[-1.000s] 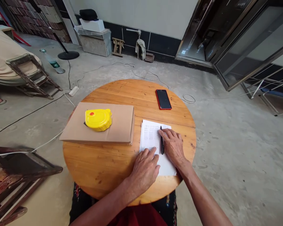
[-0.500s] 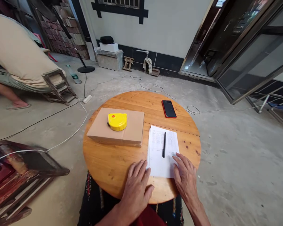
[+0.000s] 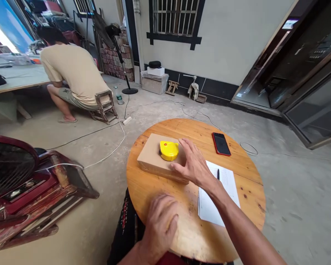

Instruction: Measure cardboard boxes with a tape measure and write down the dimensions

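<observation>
A yellow tape measure [image 3: 169,151] with a red button lies on top of a closed cardboard box [image 3: 154,167]. My right hand [image 3: 193,163] reaches over the box's right side, thumb and fingers spread, just right of the tape measure and not gripping it. Below the box, my left hand [image 3: 161,221] hovers at or rests on the round wooden table [image 3: 143,195], empty, thumb apart, fingertips blurred. Under my right forearm lie sheets of paper [image 3: 228,184], partly covered, with a black pen [image 3: 218,174] on them.
A red-edged phone [image 3: 221,143] lies at the table's back right. On the left stands a dark red fan-like appliance [image 3: 13,173] on a wooden chair. Another person [image 3: 74,70] sits on a small chair farther back. Cables [image 3: 107,156] cross the concrete floor.
My right hand has moved left from the paper to beside the tape measure. My left hand has drawn away from the paper's edge. The view has swung left and up.
</observation>
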